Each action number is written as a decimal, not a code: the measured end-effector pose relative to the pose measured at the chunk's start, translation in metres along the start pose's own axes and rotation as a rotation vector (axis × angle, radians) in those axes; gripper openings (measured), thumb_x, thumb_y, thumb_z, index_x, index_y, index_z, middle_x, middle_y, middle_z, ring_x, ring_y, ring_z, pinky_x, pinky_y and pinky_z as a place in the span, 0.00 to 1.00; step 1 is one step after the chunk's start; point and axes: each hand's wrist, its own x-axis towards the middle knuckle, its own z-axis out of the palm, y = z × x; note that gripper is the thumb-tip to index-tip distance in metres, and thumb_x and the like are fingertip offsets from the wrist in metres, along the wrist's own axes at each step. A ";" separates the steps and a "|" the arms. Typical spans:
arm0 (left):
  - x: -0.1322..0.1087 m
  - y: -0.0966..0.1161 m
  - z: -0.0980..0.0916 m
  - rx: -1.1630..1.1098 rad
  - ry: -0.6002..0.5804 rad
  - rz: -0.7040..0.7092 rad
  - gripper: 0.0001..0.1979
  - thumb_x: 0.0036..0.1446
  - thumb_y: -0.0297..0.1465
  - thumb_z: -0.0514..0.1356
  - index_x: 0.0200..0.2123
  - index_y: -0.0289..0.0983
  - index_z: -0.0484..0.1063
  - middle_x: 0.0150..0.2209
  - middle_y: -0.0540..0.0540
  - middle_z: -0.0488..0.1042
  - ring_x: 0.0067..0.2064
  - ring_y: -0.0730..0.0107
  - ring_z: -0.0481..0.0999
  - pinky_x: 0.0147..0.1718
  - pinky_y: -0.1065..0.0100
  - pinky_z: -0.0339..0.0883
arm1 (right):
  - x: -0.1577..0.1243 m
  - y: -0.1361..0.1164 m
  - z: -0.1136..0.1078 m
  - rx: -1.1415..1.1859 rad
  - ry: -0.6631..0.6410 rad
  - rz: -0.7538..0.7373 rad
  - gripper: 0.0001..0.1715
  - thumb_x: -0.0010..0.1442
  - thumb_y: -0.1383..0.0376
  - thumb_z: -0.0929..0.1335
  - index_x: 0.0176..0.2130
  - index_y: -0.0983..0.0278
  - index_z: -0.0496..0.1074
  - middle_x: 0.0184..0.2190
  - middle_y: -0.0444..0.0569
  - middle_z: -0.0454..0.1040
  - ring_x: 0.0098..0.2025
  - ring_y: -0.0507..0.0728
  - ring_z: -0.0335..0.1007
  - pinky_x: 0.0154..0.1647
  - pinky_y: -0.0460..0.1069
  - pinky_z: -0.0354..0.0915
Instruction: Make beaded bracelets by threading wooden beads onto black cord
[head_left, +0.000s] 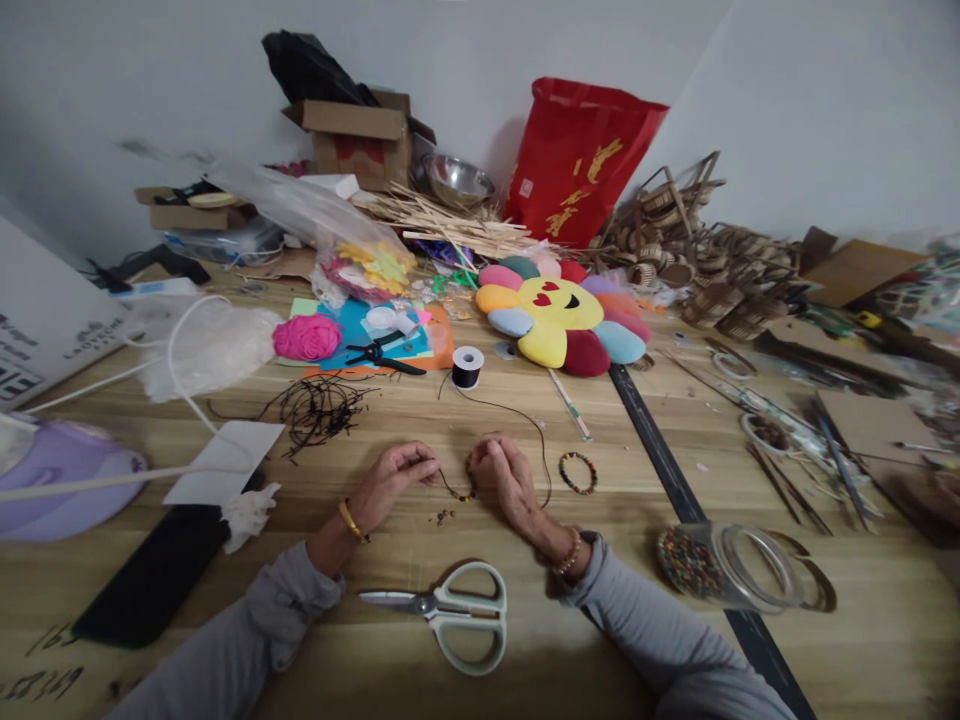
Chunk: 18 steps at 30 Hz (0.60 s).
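Though slack, beaded cord (465, 497) between grips (391, 476) (514, 487)

A plain pale wall (465, 40) spans ten to two o'clock; a faint corner line (705, 56) slants at one; a wood-grained table (420, 415) stretches down to six; the light is dim.

I have a thin black cord (445, 484) strung between my left grip (401, 468) and my right grip (508, 480), sagging in a shallow U. Small dark beads (463, 496) sit along its lowest stretch, with yellow and reddish ones among them. One side is pinched on the left; the other rises into the curled fingers on the right, where I lose sight of it. From here I can't tell whether the bottom touches the surface (547, 625). Just below it lie a few loose brown beads (446, 516).
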 end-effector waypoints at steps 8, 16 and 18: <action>0.001 -0.004 0.000 -0.087 0.039 -0.020 0.10 0.48 0.36 0.63 0.26 0.34 0.71 0.23 0.50 0.72 0.28 0.71 0.70 0.32 0.69 0.64 | 0.001 0.000 0.001 -0.026 0.010 0.019 0.15 0.66 0.56 0.59 0.35 0.63 0.66 0.27 0.45 0.66 0.31 0.52 0.63 0.35 0.47 0.62; -0.001 -0.006 -0.001 -0.149 0.028 0.037 0.09 0.50 0.34 0.64 0.27 0.34 0.72 0.24 0.50 0.72 0.29 0.72 0.69 0.33 0.70 0.63 | -0.005 0.009 0.007 -0.419 -0.303 -0.329 0.10 0.61 0.60 0.67 0.32 0.64 0.69 0.29 0.48 0.70 0.33 0.55 0.63 0.37 0.49 0.59; 0.000 -0.008 -0.001 -0.156 0.036 0.047 0.09 0.50 0.34 0.63 0.27 0.34 0.71 0.24 0.51 0.72 0.29 0.72 0.69 0.32 0.70 0.62 | -0.005 0.010 0.007 -0.468 -0.299 -0.332 0.09 0.62 0.62 0.66 0.31 0.64 0.69 0.28 0.48 0.70 0.33 0.54 0.63 0.37 0.49 0.58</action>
